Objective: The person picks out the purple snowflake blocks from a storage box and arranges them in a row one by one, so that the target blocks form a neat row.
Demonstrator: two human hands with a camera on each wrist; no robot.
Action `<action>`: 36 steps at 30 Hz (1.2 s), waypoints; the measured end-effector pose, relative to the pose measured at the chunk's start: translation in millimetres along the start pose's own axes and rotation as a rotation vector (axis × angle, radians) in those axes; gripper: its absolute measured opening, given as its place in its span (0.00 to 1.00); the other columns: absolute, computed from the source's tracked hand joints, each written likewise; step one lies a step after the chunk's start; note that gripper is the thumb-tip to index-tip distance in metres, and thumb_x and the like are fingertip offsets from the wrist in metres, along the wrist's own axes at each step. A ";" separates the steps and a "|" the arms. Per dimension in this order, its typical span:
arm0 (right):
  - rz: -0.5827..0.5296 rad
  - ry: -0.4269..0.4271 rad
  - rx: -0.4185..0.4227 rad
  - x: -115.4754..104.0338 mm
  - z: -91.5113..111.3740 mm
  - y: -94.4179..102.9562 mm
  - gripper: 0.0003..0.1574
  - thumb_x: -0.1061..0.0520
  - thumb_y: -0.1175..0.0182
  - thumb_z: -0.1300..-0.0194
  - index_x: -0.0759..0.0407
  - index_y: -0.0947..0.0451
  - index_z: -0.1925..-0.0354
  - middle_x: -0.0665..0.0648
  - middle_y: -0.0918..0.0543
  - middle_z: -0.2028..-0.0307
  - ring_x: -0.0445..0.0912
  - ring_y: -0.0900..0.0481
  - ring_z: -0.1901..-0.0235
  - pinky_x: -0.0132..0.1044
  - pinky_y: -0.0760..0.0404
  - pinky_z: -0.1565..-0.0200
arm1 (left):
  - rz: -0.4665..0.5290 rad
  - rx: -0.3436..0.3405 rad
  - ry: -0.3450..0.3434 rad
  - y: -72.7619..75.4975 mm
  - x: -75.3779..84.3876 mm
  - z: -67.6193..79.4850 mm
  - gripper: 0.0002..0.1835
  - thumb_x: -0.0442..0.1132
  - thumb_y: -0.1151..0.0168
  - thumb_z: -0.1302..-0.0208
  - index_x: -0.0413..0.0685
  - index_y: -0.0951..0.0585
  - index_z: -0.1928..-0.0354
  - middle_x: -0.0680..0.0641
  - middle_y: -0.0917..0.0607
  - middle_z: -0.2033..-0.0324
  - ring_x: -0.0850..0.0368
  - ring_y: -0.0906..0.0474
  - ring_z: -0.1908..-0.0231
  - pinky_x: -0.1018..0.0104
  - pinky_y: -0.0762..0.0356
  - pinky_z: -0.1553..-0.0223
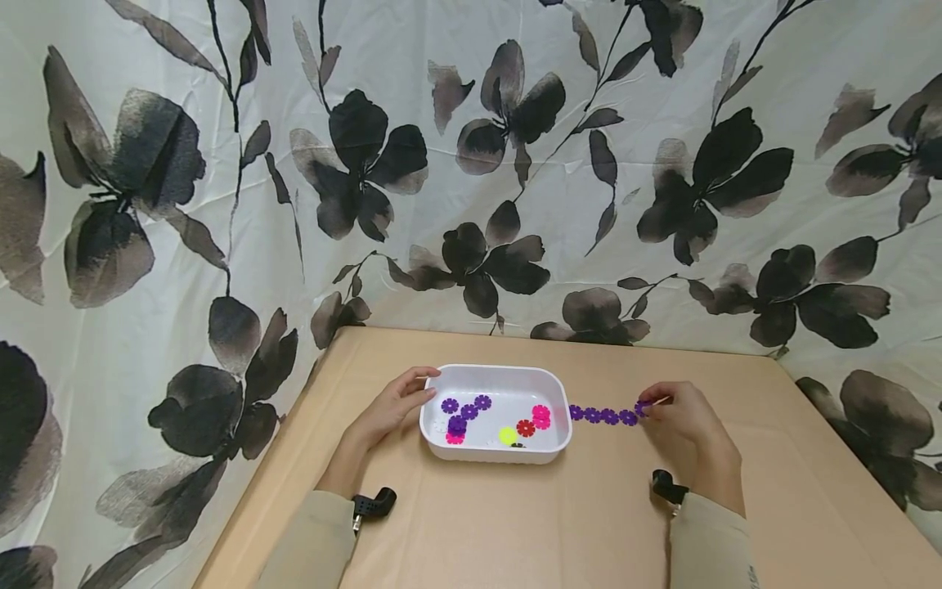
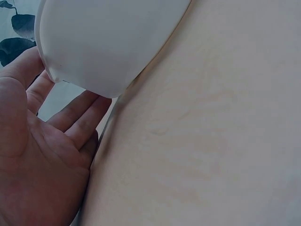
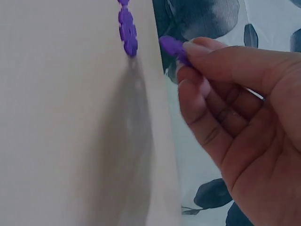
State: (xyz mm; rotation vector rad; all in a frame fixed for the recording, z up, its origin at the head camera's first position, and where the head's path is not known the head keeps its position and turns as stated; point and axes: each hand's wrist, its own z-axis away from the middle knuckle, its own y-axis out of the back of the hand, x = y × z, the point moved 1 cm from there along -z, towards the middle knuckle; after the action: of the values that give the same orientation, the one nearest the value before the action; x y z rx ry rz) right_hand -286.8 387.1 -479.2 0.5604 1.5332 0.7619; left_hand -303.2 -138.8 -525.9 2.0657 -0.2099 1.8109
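Observation:
My left hand [image 1: 393,405] is at the left end of a white tray [image 1: 495,452], its fairly straight fingers touching the rim and outer wall. In the left wrist view the fingertips [image 2: 104,104] meet the outside of the tray. Right of the tray, a row of purple flower-shaped discs [image 1: 609,416] lies on the table. At the row's right end my right hand [image 1: 684,413] pinches one purple flower-shaped disc [image 3: 171,46] between thumb and fingers. From the right wrist, a gap shows between it and the row's end disc [image 3: 128,33].
Inside the tray lie several loose purple discs [image 1: 468,411], pink discs [image 1: 541,417], a red disc [image 1: 526,428] and a yellow disc [image 1: 508,435]. A light brown table [image 1: 515,523] lies beneath. Behind it hangs a white cloth with dark flowers [image 1: 412,49].

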 end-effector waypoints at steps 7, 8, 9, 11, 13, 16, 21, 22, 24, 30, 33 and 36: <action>0.004 -0.086 -0.047 5.7 1.8 1.2 0.11 0.67 0.35 0.31 0.67 0.16 0.50 0.63 0.14 0.56 0.52 0.19 0.57 0.41 0.15 0.54 | -0.011 0.008 -0.004 -0.6 -0.3 0.9 0.26 0.45 0.39 0.22 0.45 0.29 0.28 0.38 0.27 0.27 0.37 0.31 0.27 0.40 0.35 0.26; 0.012 -0.091 -0.047 6.5 1.1 0.7 0.11 0.67 0.35 0.31 0.66 0.16 0.50 0.63 0.14 0.56 0.52 0.19 0.57 0.42 0.15 0.53 | -0.012 0.010 -0.004 -0.7 -0.2 1.0 0.26 0.45 0.39 0.23 0.45 0.29 0.28 0.38 0.27 0.27 0.37 0.31 0.27 0.40 0.35 0.26; 0.021 -0.093 -0.047 7.3 0.4 0.2 0.11 0.67 0.35 0.31 0.66 0.16 0.50 0.62 0.14 0.56 0.52 0.19 0.57 0.43 0.15 0.53 | -0.011 0.012 -0.002 -0.9 0.0 1.0 0.26 0.45 0.39 0.23 0.45 0.29 0.28 0.38 0.27 0.27 0.38 0.31 0.27 0.40 0.35 0.26; 0.030 -0.093 -0.046 8.1 -0.9 -0.6 0.11 0.68 0.35 0.31 0.67 0.16 0.51 0.64 0.14 0.56 0.54 0.20 0.56 0.45 0.15 0.52 | -0.007 0.012 0.000 -0.9 -0.2 0.7 0.26 0.45 0.39 0.23 0.45 0.29 0.28 0.38 0.27 0.27 0.38 0.31 0.27 0.40 0.36 0.26; 0.036 -0.106 -0.041 7.3 -1.8 -1.3 0.12 0.68 0.36 0.31 0.67 0.16 0.50 0.64 0.14 0.56 0.55 0.20 0.55 0.46 0.15 0.50 | -0.009 0.012 0.000 -0.6 -1.2 -0.4 0.26 0.46 0.39 0.23 0.45 0.29 0.28 0.38 0.27 0.27 0.38 0.31 0.27 0.39 0.36 0.26; 0.034 -0.129 -0.038 5.0 -2.7 -2.4 0.13 0.68 0.35 0.31 0.67 0.16 0.49 0.65 0.15 0.54 0.56 0.21 0.54 0.48 0.15 0.48 | -0.005 0.012 0.000 -0.1 -2.4 -1.8 0.26 0.46 0.39 0.23 0.45 0.29 0.28 0.38 0.27 0.27 0.38 0.31 0.27 0.39 0.37 0.26; 0.026 -0.136 -0.030 2.1 -2.9 -3.4 0.15 0.69 0.35 0.32 0.69 0.18 0.47 0.67 0.15 0.54 0.56 0.20 0.55 0.48 0.14 0.49 | -0.003 0.013 -0.006 -0.5 -1.0 -3.1 0.25 0.45 0.39 0.23 0.47 0.28 0.29 0.39 0.26 0.28 0.38 0.30 0.28 0.40 0.36 0.26; 0.024 -0.141 -0.030 1.8 -2.9 -3.4 0.15 0.68 0.35 0.32 0.68 0.18 0.47 0.66 0.15 0.53 0.56 0.21 0.55 0.48 0.14 0.48 | -0.003 0.013 -0.006 -0.8 -0.1 -3.1 0.25 0.46 0.39 0.23 0.48 0.27 0.29 0.39 0.26 0.28 0.38 0.30 0.28 0.40 0.35 0.26; 0.027 -0.131 -0.034 2.1 -3.4 -3.2 0.16 0.68 0.35 0.32 0.68 0.18 0.47 0.67 0.15 0.53 0.57 0.21 0.54 0.50 0.15 0.48 | -0.005 0.015 -0.007 -1.0 0.6 -3.2 0.24 0.46 0.38 0.23 0.49 0.27 0.30 0.39 0.26 0.28 0.39 0.30 0.28 0.41 0.35 0.26; 0.037 -0.141 -0.054 3.7 -5.1 -1.8 0.16 0.66 0.34 0.32 0.67 0.18 0.46 0.66 0.15 0.52 0.59 0.22 0.51 0.57 0.19 0.43 | -0.008 0.015 -0.007 -1.6 0.2 -4.3 0.24 0.46 0.39 0.23 0.50 0.27 0.30 0.38 0.26 0.28 0.38 0.30 0.28 0.42 0.34 0.26; 0.048 -0.149 -0.042 1.1 -6.0 -1.6 0.16 0.64 0.35 0.30 0.65 0.18 0.45 0.65 0.16 0.52 0.58 0.22 0.52 0.56 0.19 0.45 | -0.006 0.016 -0.005 -2.0 -0.5 -4.8 0.24 0.45 0.39 0.23 0.49 0.27 0.30 0.38 0.26 0.29 0.38 0.29 0.28 0.42 0.34 0.26; 0.050 -0.094 0.008 -6.5 -9.0 -2.0 0.18 0.60 0.36 0.27 0.65 0.19 0.43 0.65 0.16 0.50 0.57 0.22 0.52 0.49 0.18 0.49 | -0.001 0.018 0.000 -2.7 -1.0 -5.0 0.24 0.45 0.39 0.23 0.48 0.27 0.29 0.38 0.26 0.29 0.38 0.29 0.28 0.41 0.34 0.26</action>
State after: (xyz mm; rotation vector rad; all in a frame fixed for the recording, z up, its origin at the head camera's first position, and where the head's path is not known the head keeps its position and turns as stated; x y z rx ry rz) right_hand -294.8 379.7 -476.3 0.6342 1.4410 0.7576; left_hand -307.0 -134.6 -526.9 2.0779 -0.1936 1.8183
